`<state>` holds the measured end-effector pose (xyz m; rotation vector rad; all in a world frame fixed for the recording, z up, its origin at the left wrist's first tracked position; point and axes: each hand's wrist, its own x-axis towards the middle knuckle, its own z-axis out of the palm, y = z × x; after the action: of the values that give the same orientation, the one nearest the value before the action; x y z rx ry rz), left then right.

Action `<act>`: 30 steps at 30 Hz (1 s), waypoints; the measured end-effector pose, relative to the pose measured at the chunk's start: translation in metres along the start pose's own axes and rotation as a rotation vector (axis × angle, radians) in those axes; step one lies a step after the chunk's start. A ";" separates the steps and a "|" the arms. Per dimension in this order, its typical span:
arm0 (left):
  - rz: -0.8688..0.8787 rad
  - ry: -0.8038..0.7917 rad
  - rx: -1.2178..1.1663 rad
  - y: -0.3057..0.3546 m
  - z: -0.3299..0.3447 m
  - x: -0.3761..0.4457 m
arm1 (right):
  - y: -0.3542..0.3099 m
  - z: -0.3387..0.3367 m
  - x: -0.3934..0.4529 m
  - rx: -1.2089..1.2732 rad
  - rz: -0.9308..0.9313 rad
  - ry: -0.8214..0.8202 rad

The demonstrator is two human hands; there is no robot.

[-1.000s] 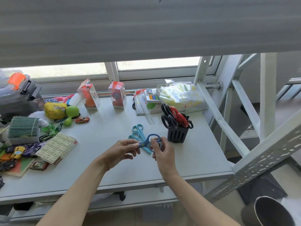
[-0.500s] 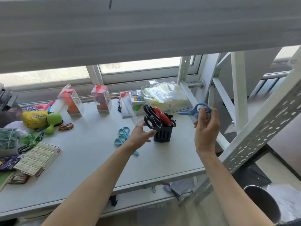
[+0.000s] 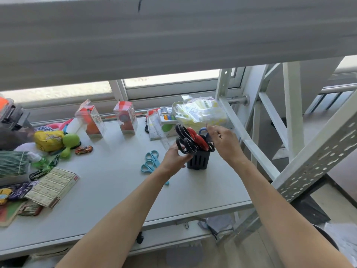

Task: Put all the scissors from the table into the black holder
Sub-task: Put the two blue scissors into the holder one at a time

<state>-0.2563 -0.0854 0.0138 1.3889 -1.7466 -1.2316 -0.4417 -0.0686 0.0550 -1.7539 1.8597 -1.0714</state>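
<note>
Scissors with black and red handles already stood crowded in the black holder, which sat on the counter near its right end, and a blue-handled pair was going in at the far side, only its handle loop showing above the others. The right hand was over the holder's top, its fingers curled close around that blue loop, apparently gripping it, though the exact contact was partly hidden by the hand itself. The left hand steadied the holder from the near left, its fingers wrapped partway around the wall and touching it, closed enough to brace rather than lift. By my reading most of the job was done, but not all: two light-blue pairs lay flat on the counter just left of the holder, partly behind the left wrist, and these would have to follow.
</note>
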 end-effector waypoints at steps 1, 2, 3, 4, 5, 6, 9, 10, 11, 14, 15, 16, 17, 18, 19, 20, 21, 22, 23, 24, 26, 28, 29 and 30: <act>-0.004 -0.002 -0.003 -0.001 -0.001 0.000 | 0.002 -0.001 -0.003 0.072 0.022 -0.005; -0.012 -0.005 -0.010 -0.002 -0.003 -0.001 | 0.002 -0.002 -0.007 0.150 0.036 -0.008; -0.026 -0.006 -0.013 -0.004 -0.005 -0.002 | 0.002 -0.002 -0.011 0.226 0.050 -0.002; -0.042 -0.005 -0.012 -0.006 -0.009 -0.003 | 0.002 -0.003 -0.016 0.282 0.071 0.016; -0.058 0.000 -0.010 -0.009 -0.012 -0.004 | 0.004 -0.003 -0.021 0.312 0.097 0.041; -0.078 0.009 -0.009 -0.013 -0.017 -0.006 | 0.007 -0.002 -0.025 0.327 0.124 0.071; -0.135 0.055 0.005 -0.026 -0.033 -0.010 | 0.017 0.008 -0.041 0.377 0.193 0.185; -0.156 0.093 0.025 -0.032 -0.040 -0.010 | 0.021 0.012 -0.047 0.394 0.223 0.227; -0.176 0.149 0.060 -0.040 -0.048 -0.010 | 0.024 0.017 -0.054 0.414 0.260 0.269; -0.276 0.333 0.261 -0.063 -0.072 -0.012 | 0.031 0.034 -0.080 0.420 0.435 0.333; -0.328 0.357 0.337 -0.070 -0.079 -0.014 | 0.031 0.044 -0.090 0.391 0.494 0.291; -0.382 0.357 0.405 -0.076 -0.085 -0.016 | 0.028 0.056 -0.100 0.356 0.520 0.207; -0.430 0.339 0.465 -0.081 -0.089 -0.018 | 0.024 0.071 -0.109 0.314 0.503 0.092; -0.460 0.317 0.511 -0.084 -0.091 -0.019 | 0.017 0.086 -0.115 0.262 0.448 -0.029; -0.470 0.301 0.540 -0.085 -0.092 -0.020 | 0.009 0.100 -0.117 0.193 0.363 -0.132; -0.465 0.294 0.550 -0.085 -0.091 -0.020 | 0.001 0.113 -0.115 0.112 0.259 -0.202; -0.455 0.294 0.545 -0.085 -0.089 -0.020 | -0.009 0.125 -0.110 0.029 0.162 -0.240; -0.440 0.297 0.535 -0.084 -0.087 -0.020 | -0.019 0.133 -0.102 -0.039 0.091 -0.261; -0.424 0.299 0.532 -0.082 -0.084 -0.021 | -0.029 0.141 -0.093 -0.101 0.051 -0.277; -0.406 0.302 0.544 -0.081 -0.082 -0.022 | -0.038 0.147 -0.085 -0.168 0.020 -0.292; -0.388 0.301 0.567 -0.079 -0.078 -0.022 | -0.050 0.156 -0.071 -0.308 -0.017 -0.338; -0.412 0.286 0.552 -0.078 -0.077 -0.022 | -0.056 0.162 -0.063 -0.395 -0.031 -0.366; -0.434 0.269 0.528 -0.077 -0.077 -0.022 | -0.056 0.164 -0.061 -0.411 -0.034 -0.370; -0.452 0.246 0.493 -0.078 -0.078 -0.022 | -0.056 0.165 -0.061 -0.410 -0.035 -0.371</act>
<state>-0.1502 -0.0905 -0.0231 2.2141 -1.6765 -0.8066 -0.2758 -0.0519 -0.0245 -2.0415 1.8998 -0.3449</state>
